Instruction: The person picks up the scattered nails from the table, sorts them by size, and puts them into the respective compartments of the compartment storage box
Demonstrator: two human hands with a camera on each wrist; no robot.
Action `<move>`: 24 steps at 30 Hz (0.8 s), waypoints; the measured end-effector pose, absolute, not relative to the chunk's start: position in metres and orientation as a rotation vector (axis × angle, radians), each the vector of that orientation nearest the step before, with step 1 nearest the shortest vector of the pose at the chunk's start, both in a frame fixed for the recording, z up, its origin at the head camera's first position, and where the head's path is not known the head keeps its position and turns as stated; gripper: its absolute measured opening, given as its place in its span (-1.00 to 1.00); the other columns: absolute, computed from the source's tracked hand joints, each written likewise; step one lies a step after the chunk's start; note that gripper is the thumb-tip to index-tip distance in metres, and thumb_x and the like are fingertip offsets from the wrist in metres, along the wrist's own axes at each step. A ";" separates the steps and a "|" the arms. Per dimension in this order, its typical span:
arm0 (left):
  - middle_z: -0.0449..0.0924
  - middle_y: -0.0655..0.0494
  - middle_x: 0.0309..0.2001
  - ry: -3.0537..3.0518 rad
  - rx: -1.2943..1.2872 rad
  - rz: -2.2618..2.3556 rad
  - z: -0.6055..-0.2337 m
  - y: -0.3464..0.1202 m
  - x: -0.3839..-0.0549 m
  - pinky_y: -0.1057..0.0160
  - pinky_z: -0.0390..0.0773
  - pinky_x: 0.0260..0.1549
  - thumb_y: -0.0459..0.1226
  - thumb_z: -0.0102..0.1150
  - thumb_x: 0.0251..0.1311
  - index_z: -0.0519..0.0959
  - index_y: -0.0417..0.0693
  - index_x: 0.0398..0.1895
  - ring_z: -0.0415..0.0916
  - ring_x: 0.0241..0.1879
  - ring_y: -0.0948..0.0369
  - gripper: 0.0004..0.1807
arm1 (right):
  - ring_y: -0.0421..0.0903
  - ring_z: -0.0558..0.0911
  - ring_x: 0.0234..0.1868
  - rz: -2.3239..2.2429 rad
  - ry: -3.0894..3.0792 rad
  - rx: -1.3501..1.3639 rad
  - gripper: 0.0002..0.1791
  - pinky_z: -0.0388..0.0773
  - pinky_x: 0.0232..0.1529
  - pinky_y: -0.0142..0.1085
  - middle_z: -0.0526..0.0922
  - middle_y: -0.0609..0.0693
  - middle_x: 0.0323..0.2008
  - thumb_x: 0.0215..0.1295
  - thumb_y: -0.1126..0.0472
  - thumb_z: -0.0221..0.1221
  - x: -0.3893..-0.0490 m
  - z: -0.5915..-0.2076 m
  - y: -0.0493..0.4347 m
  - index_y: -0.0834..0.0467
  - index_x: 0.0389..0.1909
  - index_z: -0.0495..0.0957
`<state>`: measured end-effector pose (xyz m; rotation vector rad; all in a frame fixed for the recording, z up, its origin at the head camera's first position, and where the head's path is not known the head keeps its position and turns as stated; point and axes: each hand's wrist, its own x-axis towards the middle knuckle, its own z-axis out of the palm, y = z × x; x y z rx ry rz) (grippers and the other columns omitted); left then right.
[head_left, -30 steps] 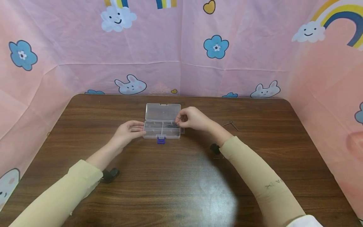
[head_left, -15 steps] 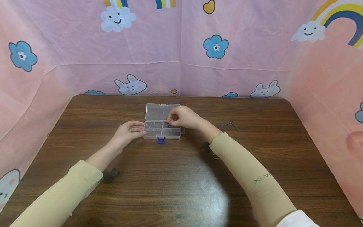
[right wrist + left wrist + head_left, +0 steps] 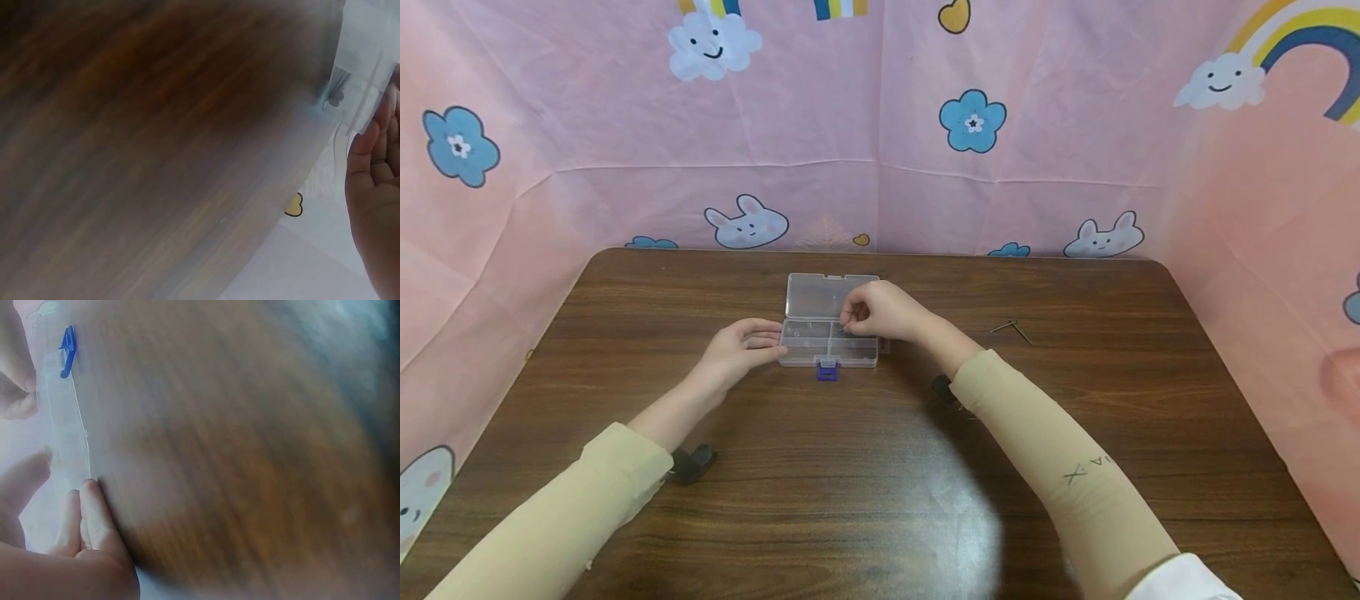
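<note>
A clear plastic divided box [image 3: 853,354] lies on the table with its lid [image 3: 812,293] raised at the back and a blue latch [image 3: 827,372] at the front. My left hand [image 3: 733,350] rests against the box's left end, thumb and fingers fairly straight; the left wrist view shows their tips at its edge. My right hand [image 3: 883,310] reaches into the back right compartment with thumb and fingertips close together; what lies between them is hidden. Through the clear wall, thin dark metal pieces [image 3: 337,90] show in the right wrist view.
Two thin metal pieces [image 3: 1012,327] lie in a V on the brown wooden table [image 3: 827,500], right of the box. Another thin piece [image 3: 973,417] lies partly hidden by the right sleeve. A patterned pink cloth [image 3: 820,125] hangs behind the table.
My right hand has moved left within the back right compartment, mostly by half a second ago. Its fingers now cover thin dark pieces seen there before. The left hand and box have stayed put.
</note>
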<state>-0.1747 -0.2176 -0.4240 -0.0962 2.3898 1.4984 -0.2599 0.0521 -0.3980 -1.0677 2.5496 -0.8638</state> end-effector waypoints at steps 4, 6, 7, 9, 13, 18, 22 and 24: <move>0.46 -0.31 0.45 2.389 -0.084 1.505 -0.424 -0.218 -0.174 -0.16 0.41 0.49 -0.21 0.27 0.51 0.35 -0.27 0.51 0.43 0.46 -0.16 -0.37 | -0.15 0.68 -0.25 -0.888 2.542 -1.055 -0.96 0.61 -0.13 -0.42 0.81 0.03 -0.27 0.38 0.31 0.33 -0.260 -0.398 0.053 0.18 -0.26 0.75; 0.45 -0.32 0.45 2.388 -0.078 1.509 -0.424 -0.218 -0.174 -0.16 0.41 0.49 -0.21 0.27 0.50 0.35 -0.28 0.51 0.43 0.46 -0.17 -0.37 | -0.16 0.68 -0.25 -0.896 2.542 -1.050 -0.97 0.62 -0.12 -0.42 0.81 0.02 -0.27 0.37 0.30 0.35 -0.260 -0.398 0.054 0.17 -0.27 0.75; 0.45 -0.33 0.45 2.387 -0.076 1.508 -0.425 -0.218 -0.175 -0.17 0.40 0.49 -0.20 0.27 0.50 0.35 -0.28 0.52 0.43 0.46 -0.17 -0.36 | -0.17 0.69 -0.24 -0.902 2.543 -1.047 -0.97 0.61 -0.12 -0.42 0.81 0.01 -0.28 0.37 0.29 0.36 -0.260 -0.398 0.055 0.17 -0.27 0.75; 0.45 -0.32 0.45 2.385 -0.077 1.504 -0.425 -0.218 -0.175 -0.18 0.39 0.50 -0.20 0.29 0.49 0.36 -0.27 0.51 0.43 0.46 -0.17 -0.36 | -0.17 0.69 -0.24 -0.919 2.552 -1.043 -0.96 0.62 -0.11 -0.42 0.81 0.00 -0.27 0.37 0.27 0.38 -0.260 -0.397 0.057 0.16 -0.28 0.75; 0.48 -0.30 0.43 2.394 -0.090 1.492 -0.427 -0.219 -0.174 -0.18 0.42 0.48 -0.19 0.30 0.48 0.38 -0.25 0.50 0.45 0.44 -0.15 -0.37 | -0.15 0.68 -0.25 -0.985 2.580 -1.026 -0.94 0.61 -0.13 -0.41 0.79 0.01 -0.29 0.38 0.26 0.39 -0.261 -0.398 0.066 0.17 -0.27 0.73; 0.48 -0.31 0.42 2.393 -0.087 1.506 -0.427 -0.218 -0.174 -0.17 0.42 0.48 -0.21 0.29 0.48 0.39 -0.27 0.49 0.46 0.43 -0.15 -0.38 | -0.13 0.64 -0.26 -1.091 2.591 -0.974 -0.95 0.61 -0.13 -0.36 0.79 0.04 -0.25 0.40 0.29 0.37 -0.263 -0.395 0.083 0.21 -0.26 0.72; 0.44 -0.33 0.46 2.378 -0.083 1.510 -0.427 -0.218 -0.175 -0.17 0.39 0.50 -0.20 0.27 0.50 0.34 -0.28 0.52 0.42 0.46 -0.17 -0.35 | -0.10 0.64 -0.25 -1.146 2.600 -0.935 -0.97 0.63 -0.11 -0.32 0.80 0.08 -0.23 0.39 0.33 0.36 -0.263 -0.391 0.099 0.23 -0.25 0.72; 0.43 -0.33 0.46 2.374 -0.083 1.513 -0.427 -0.218 -0.175 -0.16 0.40 0.50 -0.20 0.27 0.51 0.33 -0.28 0.53 0.41 0.46 -0.17 -0.35 | -0.10 0.64 -0.25 -1.158 2.615 -0.915 -0.98 0.63 -0.12 -0.32 0.79 0.08 -0.25 0.38 0.34 0.36 -0.264 -0.389 0.107 0.24 -0.25 0.73</move>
